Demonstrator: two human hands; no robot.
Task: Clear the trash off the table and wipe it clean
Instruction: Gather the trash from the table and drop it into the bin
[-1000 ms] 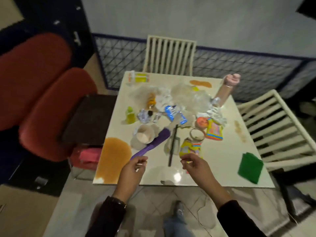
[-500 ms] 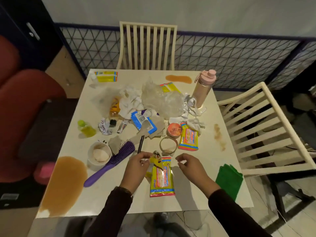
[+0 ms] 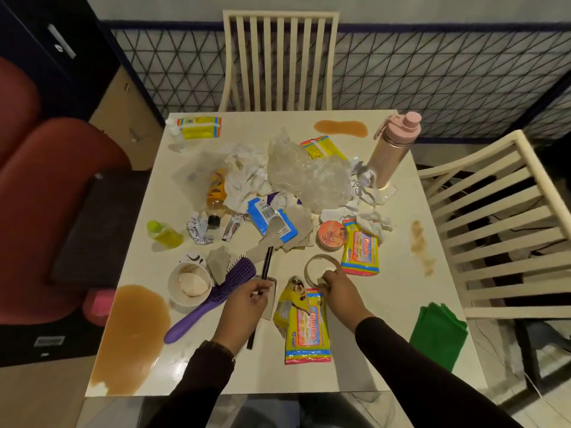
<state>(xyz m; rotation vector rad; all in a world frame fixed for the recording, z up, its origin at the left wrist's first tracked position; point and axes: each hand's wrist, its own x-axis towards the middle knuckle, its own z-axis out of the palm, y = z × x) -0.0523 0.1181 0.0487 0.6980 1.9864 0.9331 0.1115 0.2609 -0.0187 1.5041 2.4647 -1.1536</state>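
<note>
Trash (image 3: 306, 177) litters the table (image 3: 386, 304); left hand (image 3: 247, 299) grips a black stick (image 3: 267, 264), right hand (image 3: 341, 291) apparently pinches a small scrap (image 3: 321, 283).

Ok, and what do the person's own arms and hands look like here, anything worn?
The left hand and right hand are bare, no gloves. Both arms wear long dark sleeves to the wrist; the left sleeve ends in a ribbed cuff, the right sleeve looks plain. No ring or watch shows.
</note>
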